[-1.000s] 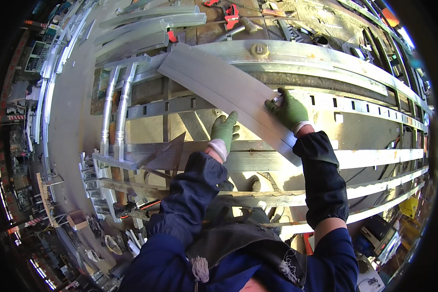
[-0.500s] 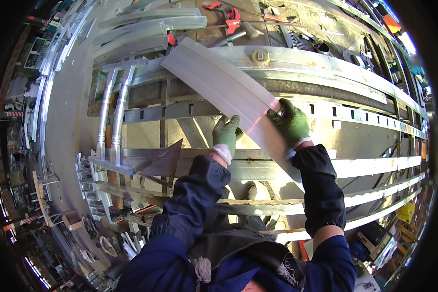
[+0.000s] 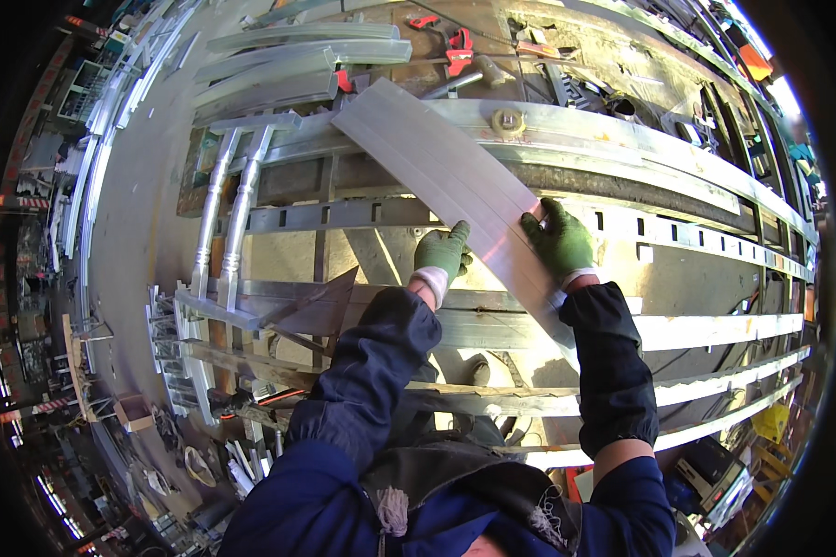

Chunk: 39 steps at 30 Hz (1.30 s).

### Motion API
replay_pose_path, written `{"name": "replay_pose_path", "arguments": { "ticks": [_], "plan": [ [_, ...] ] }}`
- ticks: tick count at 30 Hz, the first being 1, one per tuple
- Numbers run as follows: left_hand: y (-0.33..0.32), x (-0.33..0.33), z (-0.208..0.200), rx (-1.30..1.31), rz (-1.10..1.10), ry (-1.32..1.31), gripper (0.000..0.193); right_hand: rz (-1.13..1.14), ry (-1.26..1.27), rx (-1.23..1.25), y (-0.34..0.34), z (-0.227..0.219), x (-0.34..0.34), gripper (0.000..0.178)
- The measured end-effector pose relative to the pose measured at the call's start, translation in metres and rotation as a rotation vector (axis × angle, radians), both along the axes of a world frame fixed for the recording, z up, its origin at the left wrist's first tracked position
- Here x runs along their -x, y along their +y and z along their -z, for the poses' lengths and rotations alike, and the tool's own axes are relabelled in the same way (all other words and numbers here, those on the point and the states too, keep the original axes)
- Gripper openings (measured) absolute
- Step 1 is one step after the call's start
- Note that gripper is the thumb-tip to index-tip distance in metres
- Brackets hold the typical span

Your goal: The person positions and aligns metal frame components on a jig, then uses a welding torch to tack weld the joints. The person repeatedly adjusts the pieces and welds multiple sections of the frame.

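Note:
A long, wide silver metal profile [image 3: 450, 172] with ridges along its length lies slantwise in front of me, its far end over the beams at the back left and its near end by my right forearm. My left hand [image 3: 442, 255], in a green glove, grips its left edge, thumb on top and fingers partly hidden beneath. Across from it, my right hand [image 3: 561, 243], also gloved in green, closes on the right edge. Under the profile run several horizontal metal beams [image 3: 678, 234], one with a row of square slots.
Two turned metal posts [image 3: 241, 218] join in a frame at the left. Beyond the beams lie a hammer [image 3: 492, 71], red clamps [image 3: 459, 54] and cut profiles [image 3: 279, 70]. A round tape roll [image 3: 508, 123] rests on the far beam. A rusty triangular plate [image 3: 330, 306] stands near my left forearm.
The whole view has shifted slightly, and scene items sit lower and to the right. The profile's far end has moved a little right against the beams. Both hands keep their hold.

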State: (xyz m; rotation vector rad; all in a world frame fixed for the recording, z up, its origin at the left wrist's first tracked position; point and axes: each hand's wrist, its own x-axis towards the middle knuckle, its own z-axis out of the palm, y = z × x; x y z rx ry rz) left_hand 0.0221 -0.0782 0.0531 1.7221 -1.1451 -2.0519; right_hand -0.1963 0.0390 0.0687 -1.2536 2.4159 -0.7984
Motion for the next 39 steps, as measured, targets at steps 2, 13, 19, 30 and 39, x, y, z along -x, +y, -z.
{"name": "replay_pose_path", "arguments": {
  "ticks": [2, 13, 19, 30, 39],
  "plan": [
    [0.000, -0.002, 0.001, 0.026, 0.007, 0.023, 0.039, 0.006, -0.025, -0.016, 0.000, -0.006, -0.001, 0.060],
    [-0.002, 0.000, 0.003, 0.079, 0.023, -0.012, 0.041, -0.041, -0.052, -0.031, -0.002, -0.013, 0.002, 0.053],
    [-0.003, -0.027, -0.002, -0.018, 0.030, 0.010, 0.040, 0.205, 0.031, 0.296, 0.066, -0.037, 0.015, 0.040],
    [0.040, 0.081, -0.063, 1.487, 0.908, 0.193, 0.045, 0.566, 0.246, 0.054, 0.256, -0.009, -0.137, 0.093],
    [0.057, 0.136, -0.024, 1.752, 1.225, 0.106, 0.051, 0.613, 0.095, -0.092, 0.234, -0.024, -0.131, 0.090]
  ]
}}
